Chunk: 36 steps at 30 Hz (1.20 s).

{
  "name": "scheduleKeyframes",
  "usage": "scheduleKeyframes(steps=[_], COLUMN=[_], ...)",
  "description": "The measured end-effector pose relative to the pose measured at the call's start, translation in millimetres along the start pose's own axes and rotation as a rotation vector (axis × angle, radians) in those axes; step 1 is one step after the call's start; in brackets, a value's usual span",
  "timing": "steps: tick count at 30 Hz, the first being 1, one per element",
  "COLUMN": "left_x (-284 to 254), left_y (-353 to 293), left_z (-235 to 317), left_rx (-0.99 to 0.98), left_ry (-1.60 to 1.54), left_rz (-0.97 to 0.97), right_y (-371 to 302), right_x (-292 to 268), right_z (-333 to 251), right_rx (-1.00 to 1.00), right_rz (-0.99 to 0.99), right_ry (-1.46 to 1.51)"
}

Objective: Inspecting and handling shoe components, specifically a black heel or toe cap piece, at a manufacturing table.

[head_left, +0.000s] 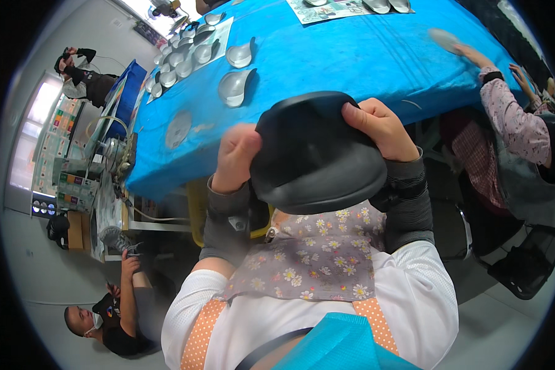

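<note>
Firmly, with both hands at once, holds a black curved piece (317, 157) up in front of the body, overlapping the table's near edge in this view. Grasps its left side with the left hand (236, 157), slightly blurred, and its upper right edge with the right hand (385, 129), thumb over the front. Cannot make out the far side of the grip.

Just below the grip, dark sleeves (407, 191) on both forearms, and between them a grey floral apron (302, 271). Below and left, partly behind the left forearm, a yellow container (197, 216).

Beyond the grip, a blue table cover (339, 58). Left of the left hand, on the cover, a blurred grey disc (179, 129). Beyond that hand, two silver-grey cupped pieces (233, 89), and past them a cluster of similar pieces (182, 66), partly on a printed sheet (224, 38).

Well off to the right of the grip, a co-worker's hand (468, 54) at a blurred pale piece (442, 39). Far left, a standing person (95, 86); lower left, a masked person (120, 327). Lower right, a black chair (527, 265).
</note>
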<state>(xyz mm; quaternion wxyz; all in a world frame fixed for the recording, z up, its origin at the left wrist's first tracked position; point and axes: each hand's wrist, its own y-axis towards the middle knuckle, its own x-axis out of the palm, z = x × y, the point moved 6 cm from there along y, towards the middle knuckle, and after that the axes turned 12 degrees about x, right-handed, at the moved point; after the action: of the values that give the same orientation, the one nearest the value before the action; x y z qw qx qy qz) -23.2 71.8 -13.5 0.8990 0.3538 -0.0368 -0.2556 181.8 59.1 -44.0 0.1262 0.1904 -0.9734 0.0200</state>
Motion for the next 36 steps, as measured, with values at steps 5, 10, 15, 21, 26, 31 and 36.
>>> scheduleKeyframes(steps=[5,10,15,21,26,31,36], left_x=[-20.8,15.5,18.8,1.1,-1.2,24.1,37.6], left_y=[11.6,18.7,17.0,-1.0,-3.9,13.3,10.9], left_z=[-5.8,-19.6,-22.1,-25.1,-27.4,-31.7,-25.2], left_rx=[-0.154,-0.271,-0.27,-0.346,-0.374,-0.336,-0.347], left_ry=[0.156,0.229,0.174,-0.124,-0.251,0.13,0.123], left_rz=[0.045,-0.01,-0.007,-0.023,-0.059,-0.038,-0.074], right_y=[-1.8,-23.7,-33.0,-40.2,-39.5,-46.4,-49.9], right_x=[-2.7,24.7,24.0,13.7,8.1,34.1,29.0], right_z=[-13.5,-46.3,-52.1,-52.8,-52.6,-55.6,-57.7], right_rx=[-0.141,-0.738,-0.772,-0.763,-0.759,-0.948,-0.989], right_rz=[0.103,0.404,0.405,0.31,0.318,0.43,0.448], right_ry=[-0.055,-0.935,-0.989,-0.771,-0.784,-1.082,-1.084])
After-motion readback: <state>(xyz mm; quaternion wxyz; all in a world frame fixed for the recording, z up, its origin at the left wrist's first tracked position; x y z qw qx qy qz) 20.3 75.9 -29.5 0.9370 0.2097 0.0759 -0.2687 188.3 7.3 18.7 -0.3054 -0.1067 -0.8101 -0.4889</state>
